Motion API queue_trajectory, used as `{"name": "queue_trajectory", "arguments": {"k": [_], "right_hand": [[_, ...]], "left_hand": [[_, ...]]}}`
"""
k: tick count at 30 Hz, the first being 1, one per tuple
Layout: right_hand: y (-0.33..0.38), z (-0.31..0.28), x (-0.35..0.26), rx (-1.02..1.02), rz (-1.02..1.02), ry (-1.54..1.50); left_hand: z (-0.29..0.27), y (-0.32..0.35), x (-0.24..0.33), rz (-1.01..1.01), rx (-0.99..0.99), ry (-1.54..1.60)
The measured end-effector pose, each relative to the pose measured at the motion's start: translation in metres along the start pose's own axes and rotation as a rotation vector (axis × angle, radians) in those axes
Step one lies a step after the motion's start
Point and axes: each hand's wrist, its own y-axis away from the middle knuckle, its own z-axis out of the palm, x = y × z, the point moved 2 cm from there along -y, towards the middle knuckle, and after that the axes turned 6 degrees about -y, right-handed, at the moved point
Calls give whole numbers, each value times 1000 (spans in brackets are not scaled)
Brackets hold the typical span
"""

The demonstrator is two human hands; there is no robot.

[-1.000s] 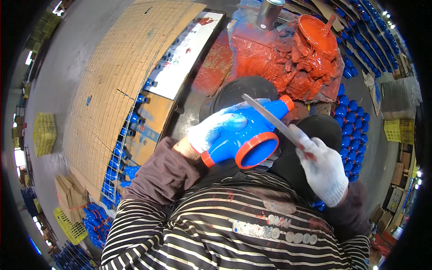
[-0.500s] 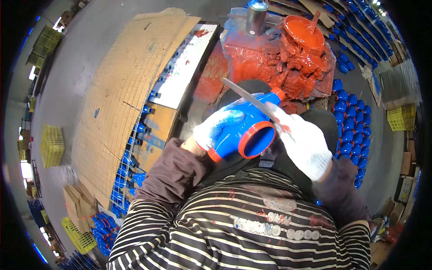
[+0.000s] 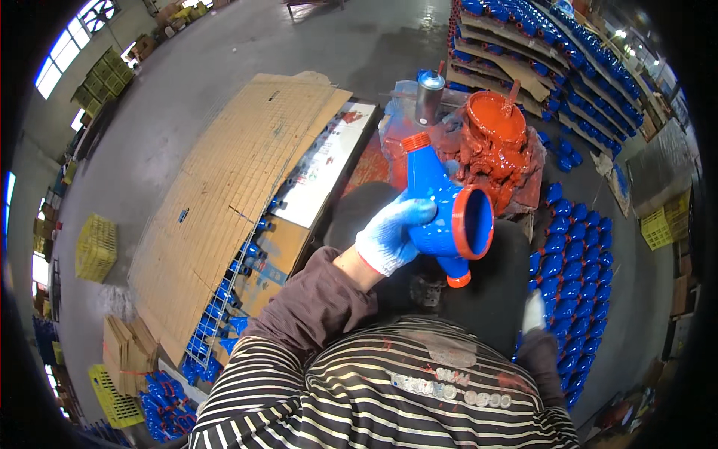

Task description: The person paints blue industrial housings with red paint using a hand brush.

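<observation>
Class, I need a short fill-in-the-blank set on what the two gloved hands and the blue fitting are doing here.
1. The left hand holds up a blue pipe fitting whose rims are painted ____.
2. The right hand hangs low at the person's side and holds ____.
3. The paint bucket beyond the fitting has a ____ standing in it.

Missing words: orange-red; nothing; stick

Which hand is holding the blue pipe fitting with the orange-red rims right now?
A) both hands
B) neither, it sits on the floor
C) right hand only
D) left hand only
D: the left hand, in a blue-and-white glove, grips the blue pipe fitting and holds it up alone, while the right hand hangs low at the person's side, apart from it.
</observation>
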Motion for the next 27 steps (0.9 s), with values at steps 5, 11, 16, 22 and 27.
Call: {"name": "queue_trajectory", "arguments": {"k": [5, 11, 16, 22, 27], "right_hand": [[44, 81, 66, -354, 45, 310], [-45, -31, -38, 7, -224, -96], [-127, -108, -238, 78, -744, -737], [-172, -52, -438, 141, -910, -272], [-203, 12, -495, 199, -850, -447]], "left_hand": [[-5, -18, -2, -37, 269, 77], [-18, -73, 85, 336, 0, 160], [-63, -98, 139, 384, 335, 144], [-103, -95, 147, 379, 408, -40], [-103, -106, 169, 650, 324, -177]]}}
